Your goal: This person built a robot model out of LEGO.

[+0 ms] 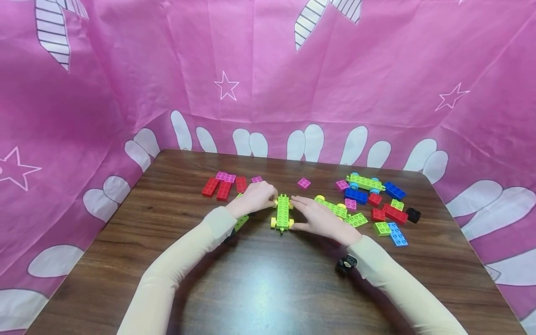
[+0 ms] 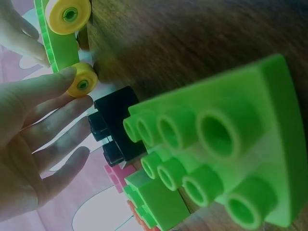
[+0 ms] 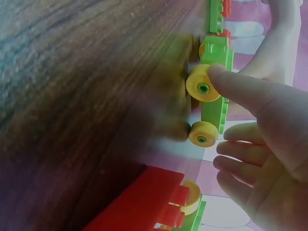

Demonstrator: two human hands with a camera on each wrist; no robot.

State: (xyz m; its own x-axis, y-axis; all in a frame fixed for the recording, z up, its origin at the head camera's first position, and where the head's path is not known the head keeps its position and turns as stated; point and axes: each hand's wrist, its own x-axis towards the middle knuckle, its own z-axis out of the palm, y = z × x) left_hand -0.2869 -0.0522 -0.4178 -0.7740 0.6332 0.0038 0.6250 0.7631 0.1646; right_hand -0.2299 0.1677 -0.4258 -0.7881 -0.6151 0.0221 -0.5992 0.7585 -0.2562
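A lime-green toy car base (image 1: 283, 211) with studs and yellow wheels stands on the table between the two hands. Its front left wheel (image 2: 83, 79) is pinched by my left hand (image 1: 255, 197), the thumb tip on its side. My right hand (image 1: 320, 216) lies along the other side, fingers fairly straight. In the right wrist view, its thumb touches the rear right wheel (image 3: 202, 83); the other fingertips are close by the front wheel (image 3: 203, 134). Beneath the left wrist is a lime-green studded block (image 2: 211, 139), with a black block (image 2: 118, 125) beyond it.
To the right, another yellow-wheeled green base (image 1: 332, 207) sits by the right hand. Behind it is a green base with blue wheels (image 1: 364, 182), among several blue, red, pink, green and black blocks. Red blocks (image 1: 224, 190) and a pink block (image 1: 225, 177) lie at the back left.
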